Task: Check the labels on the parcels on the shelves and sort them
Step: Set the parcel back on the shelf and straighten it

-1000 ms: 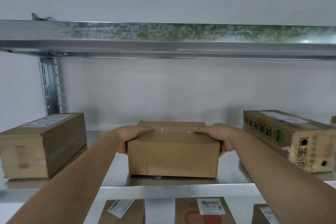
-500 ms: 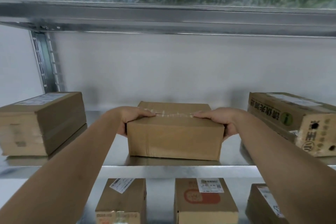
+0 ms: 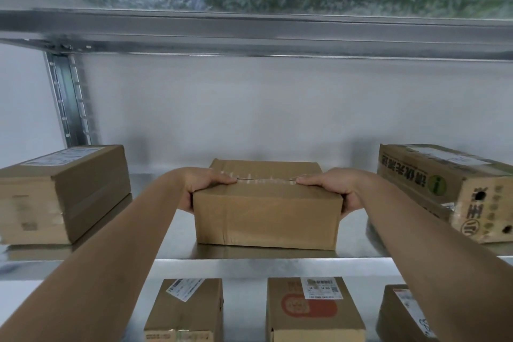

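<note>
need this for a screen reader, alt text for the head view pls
Two bare hands, left hand and right hand, grip the ends of a plain cardboard parcel on a metal shelf. Labelled parcels sit either side and below.

Label print [image 3: 322,288] blurred; right lower box [image 3: 402,316] cut off.

Both forearms are bare to the frame edge, no sleeves visible.

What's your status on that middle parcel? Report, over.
Both hands gripping: left hand, right hand on the ends of the taped cardboard parcel. Parcel sits on the metal shelf. No label showing. Neighbouring parcels stand apart.
</note>
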